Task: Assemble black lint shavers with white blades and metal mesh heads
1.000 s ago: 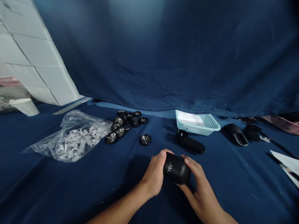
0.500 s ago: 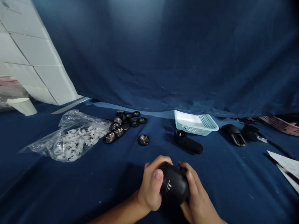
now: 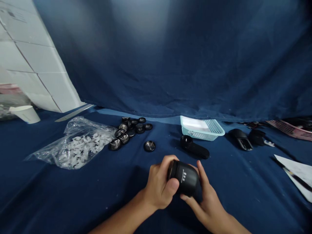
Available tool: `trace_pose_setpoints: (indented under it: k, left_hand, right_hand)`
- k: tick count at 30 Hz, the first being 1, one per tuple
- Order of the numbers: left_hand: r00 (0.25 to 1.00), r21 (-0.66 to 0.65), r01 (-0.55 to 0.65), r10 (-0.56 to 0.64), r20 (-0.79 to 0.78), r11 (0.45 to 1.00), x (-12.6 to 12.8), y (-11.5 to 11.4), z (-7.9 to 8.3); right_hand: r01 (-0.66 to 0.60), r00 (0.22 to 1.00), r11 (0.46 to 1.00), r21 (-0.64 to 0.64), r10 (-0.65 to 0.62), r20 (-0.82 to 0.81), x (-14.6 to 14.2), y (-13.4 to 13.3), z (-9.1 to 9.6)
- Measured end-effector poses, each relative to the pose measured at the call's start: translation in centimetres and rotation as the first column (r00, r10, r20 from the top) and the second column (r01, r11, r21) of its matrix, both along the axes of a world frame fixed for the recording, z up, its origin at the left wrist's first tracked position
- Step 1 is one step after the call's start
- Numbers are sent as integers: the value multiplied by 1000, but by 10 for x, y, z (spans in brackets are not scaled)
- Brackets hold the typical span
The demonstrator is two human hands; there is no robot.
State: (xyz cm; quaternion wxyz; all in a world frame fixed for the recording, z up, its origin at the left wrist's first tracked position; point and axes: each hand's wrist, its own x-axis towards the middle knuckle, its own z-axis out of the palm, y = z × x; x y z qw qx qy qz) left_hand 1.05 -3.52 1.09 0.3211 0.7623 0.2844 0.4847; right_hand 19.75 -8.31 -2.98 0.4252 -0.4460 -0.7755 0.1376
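Observation:
A black, rounded cylindrical housing [image 3: 188, 182] with small white marks on its side is held low over the table, tilted with its flat end to the left. My left hand [image 3: 159, 185] is closed round that flat end, thumb in front and fingers over the top. At the rounded end, my right hand [image 3: 207, 198] grips more loosely, thumb underneath and fingertips behind the top edge; the index finger sticks up. Just beyond lies a black handle-like part [image 3: 196, 149] with a round, hollow end. A single round black cap [image 3: 149, 146] rests on the cloth further left.
Several similar black caps [image 3: 123, 138] are heaped beside a clear plastic bag [image 3: 79, 151] of small white parts. A light blue basket [image 3: 203, 134] stands at the back. Other black parts [image 3: 240, 139], papers [image 3: 296, 170] and a pink basket [image 3: 292, 129] lie right; a paper cup [image 3: 27, 114] stands left.
The housing has turned and risen slightly, so its white marks now face more upright and further right. My right hand's grip has loosened, its index finger lifting and its thumb moving beneath.

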Motion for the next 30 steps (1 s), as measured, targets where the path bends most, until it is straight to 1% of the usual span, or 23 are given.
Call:
trace_pose_setpoints:
  k: [1,3,4,6,8,13,17,20,22,25,28,30]
  left_hand:
    - [1000,-2,-22,22,-8,1000,0,2,-2]
    - [994,-5,-108,108,1,994,-1,6,-6]
    - [989,8,-147,147,11,989,-2,7,-7]
    - [982,66,-187,186,23,980,-3,8,-8]
    - [980,123,-198,199,1,973,-3,9,-6]
    - [966,223,-193,225,-129,956,-3,9,-1]
    - [949,312,-201,264,-175,929,-2,12,-4]
    - [943,327,-216,283,-174,920,-1,13,-6]
    - [946,323,-230,289,-149,918,0,12,-7]
    - [950,312,-248,294,-110,917,2,10,-8]
    - [951,276,-253,291,-106,927,3,8,-8]
    - [952,252,-254,287,-104,934,3,7,-9]
  right_hand:
    - [3,999,998,-68,-6,-46,1,-2,0]
    - [12,992,978,-208,-39,-123,0,-6,-1]
    - [11,987,959,-283,-57,-152,0,-9,0]
    - [-5,975,909,-417,-89,-206,-3,-13,0]
    - [-37,957,876,-481,-107,-268,-5,-14,0]
    - [-89,901,853,-514,-150,-406,-12,-11,4]
    - [-98,865,797,-596,-228,-447,-20,-16,10]
    - [-94,839,760,-643,-287,-462,-26,-24,15]
    - [-98,842,769,-632,-275,-464,-29,-27,18]
    - [-86,857,805,-587,-240,-456,-30,-27,20]
    - [-63,851,836,-546,-241,-467,-29,-26,18]
    - [-69,840,845,-530,-236,-488,-29,-26,15]
